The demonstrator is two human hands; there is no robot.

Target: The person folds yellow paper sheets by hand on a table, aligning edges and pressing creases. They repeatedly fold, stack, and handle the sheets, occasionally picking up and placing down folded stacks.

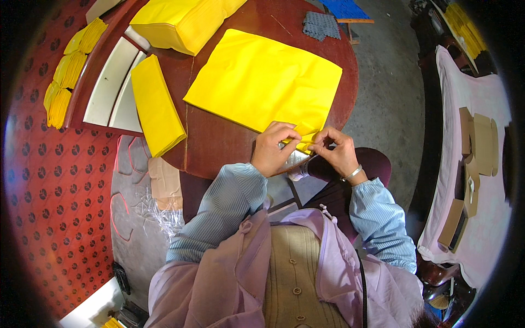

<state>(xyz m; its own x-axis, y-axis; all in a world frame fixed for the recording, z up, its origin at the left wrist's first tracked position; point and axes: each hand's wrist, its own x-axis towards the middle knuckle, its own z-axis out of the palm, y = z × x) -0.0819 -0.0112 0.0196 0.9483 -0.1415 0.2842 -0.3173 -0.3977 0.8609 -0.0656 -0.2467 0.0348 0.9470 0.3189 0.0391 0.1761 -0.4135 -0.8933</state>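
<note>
Bright yellow paper sheets (262,82) lie flat in a wide stack on the round dark red table (342,109). The near right corner of the top yellow sheet is lifted and creased into small folds. My left hand (272,147) pinches these folds from the left, thumb and index finger pressed together on the paper. From the right, my right hand (338,153) pinches the same folded corner close to the table edge. Whether one or several layers are between the fingers, I cannot tell. Something shiny and whitish shows just below the fold, partly hidden by my hands.
A long folded yellow bundle (157,106) lies at the table's left, with a thick yellow stack (178,24) behind it. A grey bumpy pad (321,26) sits near the far right edge. Opened cardboard boxes (471,186) rest on a cloth-covered surface (495,218) at right.
</note>
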